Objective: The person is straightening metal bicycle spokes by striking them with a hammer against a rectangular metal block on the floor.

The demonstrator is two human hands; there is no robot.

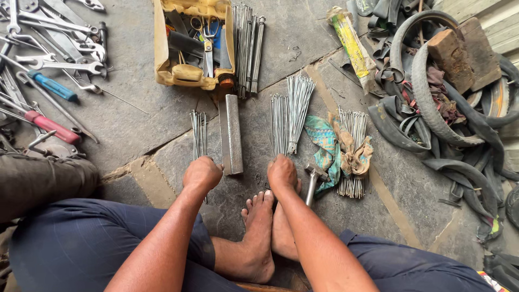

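One container is seen: a worn yellow plastic tray (162, 48) at top centre, with soft, dented walls. Scissors (207, 46) with blue-and-yellow handles, dark flat tools and an orange-tipped handle are held in it. A long bundle of steel rods (247, 48) is laid just beside its right wall.

Thin, bright metal spokes are sorted in bundles on the rough grey stone floor (130, 124). A small spoke bundle (198, 135) is laid at the left hand (202, 174), which is clenched into a fist at the bundle's near end; whether spokes are actually gripped cannot be told. A flat rectangular steel bar (231, 135), dull and scuffed, is laid between the hands, just right of the left fist.

The right hand (282, 174) is closed at the near ends of two fanned spoke bundles (292, 113); its grip is hidden from above, so held or merely touched cannot be told. A hammer (313, 178) with a metal head and shaft is laid just right of that hand, its head on a crumpled teal cloth (323, 140). A further spoke bundle (354, 157) is tied with tan rag.

Chromed wrenches (65, 38) and red- and blue-handled screwdrivers (48, 103) are spread at left. Black rubber tyres and tubes (432, 113), with wooden blocks (465, 51) on top, are heaped at right.
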